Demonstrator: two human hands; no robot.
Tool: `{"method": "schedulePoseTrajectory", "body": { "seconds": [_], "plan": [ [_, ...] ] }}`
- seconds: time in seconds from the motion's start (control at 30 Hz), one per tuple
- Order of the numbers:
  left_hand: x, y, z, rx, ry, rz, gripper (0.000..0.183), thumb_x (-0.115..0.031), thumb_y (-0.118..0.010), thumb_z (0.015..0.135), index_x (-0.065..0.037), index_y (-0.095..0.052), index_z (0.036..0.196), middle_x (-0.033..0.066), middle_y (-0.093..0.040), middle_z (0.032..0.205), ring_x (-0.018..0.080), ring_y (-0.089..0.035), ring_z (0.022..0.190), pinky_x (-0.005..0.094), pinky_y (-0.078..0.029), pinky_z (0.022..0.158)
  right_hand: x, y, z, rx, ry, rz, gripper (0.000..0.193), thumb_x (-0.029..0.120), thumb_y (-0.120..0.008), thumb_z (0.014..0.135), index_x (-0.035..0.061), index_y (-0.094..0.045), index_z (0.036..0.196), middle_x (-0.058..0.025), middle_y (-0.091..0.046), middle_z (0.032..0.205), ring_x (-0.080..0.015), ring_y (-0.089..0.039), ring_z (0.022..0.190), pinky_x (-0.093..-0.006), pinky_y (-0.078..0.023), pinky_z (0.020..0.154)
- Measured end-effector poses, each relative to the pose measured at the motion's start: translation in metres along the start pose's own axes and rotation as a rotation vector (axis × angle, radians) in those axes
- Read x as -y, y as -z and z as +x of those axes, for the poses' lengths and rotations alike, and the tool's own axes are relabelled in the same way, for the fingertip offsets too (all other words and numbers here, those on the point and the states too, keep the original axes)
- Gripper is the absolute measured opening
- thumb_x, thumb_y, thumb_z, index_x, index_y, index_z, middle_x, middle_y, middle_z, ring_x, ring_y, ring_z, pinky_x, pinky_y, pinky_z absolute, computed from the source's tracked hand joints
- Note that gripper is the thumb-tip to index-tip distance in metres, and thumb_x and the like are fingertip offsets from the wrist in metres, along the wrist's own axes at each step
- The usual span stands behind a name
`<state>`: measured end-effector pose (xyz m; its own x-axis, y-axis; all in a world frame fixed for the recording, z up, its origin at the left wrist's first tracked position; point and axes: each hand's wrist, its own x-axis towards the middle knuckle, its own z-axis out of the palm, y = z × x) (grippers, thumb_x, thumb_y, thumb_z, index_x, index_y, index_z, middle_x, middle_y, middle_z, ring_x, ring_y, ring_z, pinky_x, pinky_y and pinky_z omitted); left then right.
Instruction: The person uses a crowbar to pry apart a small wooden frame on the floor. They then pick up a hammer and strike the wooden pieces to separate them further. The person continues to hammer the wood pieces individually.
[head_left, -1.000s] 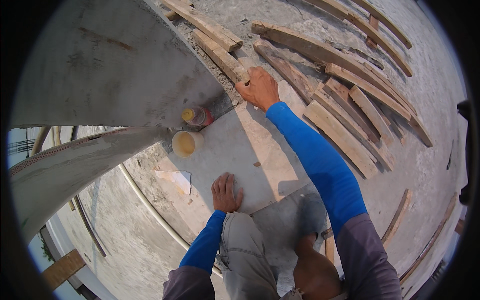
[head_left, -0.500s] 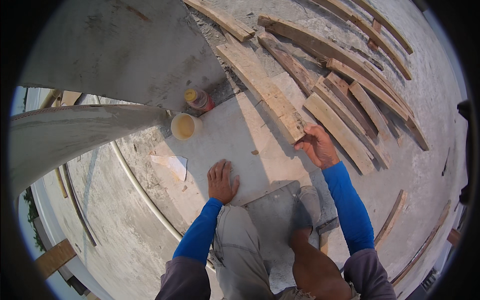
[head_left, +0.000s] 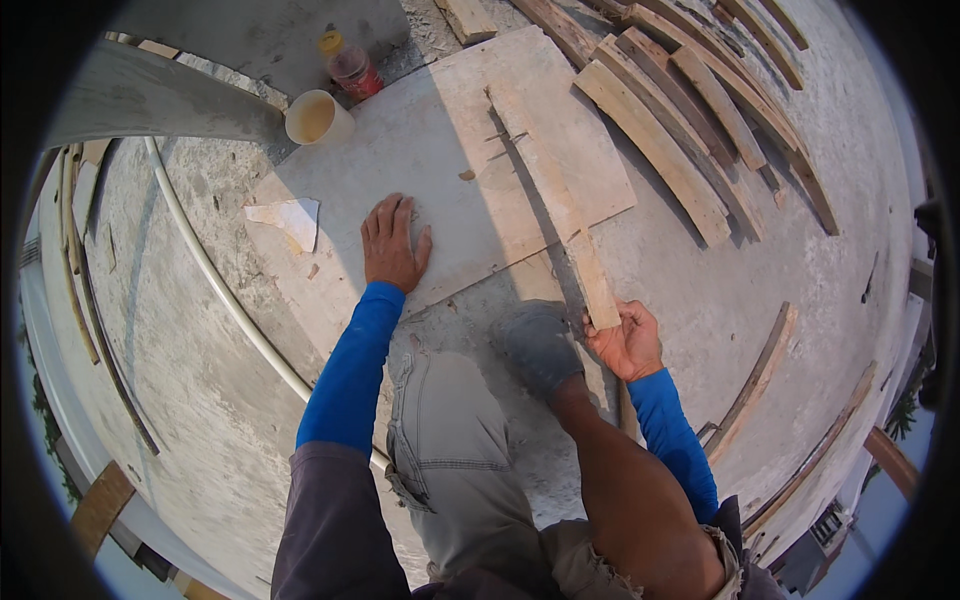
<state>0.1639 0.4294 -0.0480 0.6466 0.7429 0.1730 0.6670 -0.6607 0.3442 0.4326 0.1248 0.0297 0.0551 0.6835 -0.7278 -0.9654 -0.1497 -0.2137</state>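
My right hand (head_left: pixel 628 342) grips the near end of a long wooden plank (head_left: pixel 560 205), fingers wrapped round it. The plank's narrow side faces up, and several nails stick out sideways near its far end. Beneath it lies a flat pale board (head_left: pixel 430 140), half in shadow, on the concrete. My left hand (head_left: pixel 392 242) rests flat on this board with fingers extended, holding nothing. A dark-covered foot (head_left: pixel 541 347) is beside the plank's near end.
A cream cup (head_left: pixel 319 118) and a yellow-capped bottle (head_left: pixel 352 68) stand by a grey upright panel. Several timber pieces (head_left: pixel 655 155) lie at the far right. A white broken shard (head_left: pixel 289 221) is left of my left hand, near a pale pipe (head_left: pixel 225 290).
My right hand has drawn the plank nearer to me and turned it, bringing the nails into view. My left hand stays flat on the board. The view has shifted.
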Motion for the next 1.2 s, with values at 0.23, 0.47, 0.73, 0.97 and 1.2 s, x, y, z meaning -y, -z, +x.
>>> {"method": "schedulePoseTrajectory", "body": {
  "seconds": [0.23,0.47,0.73,0.97,1.2],
  "plan": [
    [-0.001,0.001,-0.002,-0.056,-0.029,-0.038,0.056,-0.023,-0.074,0.092,-0.007,-0.056,0.143,0.0153,-0.053,0.147,0.0387,-0.047,0.136,0.0507,-0.036,0.12,0.007,-0.007,0.008,0.018,0.024,0.141,0.052,0.042,-0.04,0.101,0.0048,-0.061,0.131,-0.0079,-0.051,0.084,-0.0178,-0.047,0.071,-0.0306,-0.041,0.06],
    [-0.015,0.01,0.011,0.051,0.054,-0.087,0.06,-0.038,-0.073,0.096,-0.001,-0.059,0.141,0.0214,-0.054,0.144,0.0391,-0.051,0.131,0.0515,-0.04,0.116,-0.01,-0.024,0.003,0.052,0.134,0.258,0.077,0.062,-0.042,0.104,-0.0018,-0.053,0.145,-0.007,-0.048,0.087,-0.0178,-0.044,0.074,-0.0303,-0.038,0.06],
    [-0.155,0.051,0.023,0.95,0.605,-1.226,0.059,-0.046,-0.074,0.101,0.006,-0.066,0.128,0.0246,-0.069,0.119,0.0322,-0.069,0.111,0.047,-0.056,0.096,-0.041,-0.059,-0.004,0.192,0.136,0.058,0.071,0.063,-0.044,0.105,-0.002,-0.063,0.128,-0.0131,-0.067,0.091,-0.0184,-0.06,0.066,-0.0319,-0.048,0.059],
    [-0.197,0.09,0.024,0.747,0.901,-1.426,0.044,-0.028,-0.085,0.088,0.003,-0.068,0.114,0.0122,-0.071,0.095,0.0214,-0.07,0.074,0.0369,-0.057,0.062,0.001,-0.05,-0.007,-0.151,0.42,-1.144,0.071,0.065,-0.053,0.106,-0.0041,-0.073,0.106,-0.0151,-0.071,0.083,-0.0246,-0.068,0.069,-0.0418,-0.056,0.066],
    [-0.184,0.138,-0.008,0.506,0.469,-1.253,0.054,-0.017,-0.083,0.079,0.012,-0.064,0.12,0.0151,-0.072,0.104,0.0214,-0.07,0.089,0.0356,-0.059,0.081,0.158,0.027,0.055,-1.092,1.256,-2.157,0.072,0.04,-0.083,0.09,0.0021,-0.056,0.146,-0.0225,-0.06,0.142,-0.0396,-0.057,0.13,-0.0517,-0.047,0.105]
  ]
}}
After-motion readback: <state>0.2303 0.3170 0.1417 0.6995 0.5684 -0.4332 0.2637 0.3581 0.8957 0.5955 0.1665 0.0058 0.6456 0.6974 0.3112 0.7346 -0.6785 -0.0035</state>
